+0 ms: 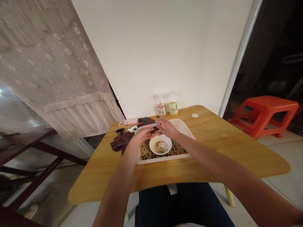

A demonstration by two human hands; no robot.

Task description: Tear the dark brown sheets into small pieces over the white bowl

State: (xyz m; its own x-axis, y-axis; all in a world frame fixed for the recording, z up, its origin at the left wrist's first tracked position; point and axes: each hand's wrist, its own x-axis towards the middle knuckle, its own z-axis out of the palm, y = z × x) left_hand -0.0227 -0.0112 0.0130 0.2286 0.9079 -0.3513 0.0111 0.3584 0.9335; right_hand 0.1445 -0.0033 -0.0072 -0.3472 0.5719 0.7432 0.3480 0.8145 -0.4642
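Observation:
My left hand (144, 135), its fingers bent inward, holds a small dark brown piece of fabric (155, 129) above the tray. Pinched together, the fingers of my right hand (166, 127) meet the top of this piece; whether they grip the fabric or something smaller cannot be made out. Below both hands sits a white bowl (169, 147) with some pale beads (159, 147) in it. The bowl stands in a white tray (163, 160), among many tan and black beads (145, 152). My right hand covers part of the tray's far side.
Dark brown fabric pieces (122, 141) lie left of the tray, near a pink phone case (128, 122). A red-labelled bottle (161, 108) and a green-labelled bottle (173, 108) stand by the wall. A white lid (194, 115) lies at right. An orange stool (270, 110) stands beyond the table (224, 145).

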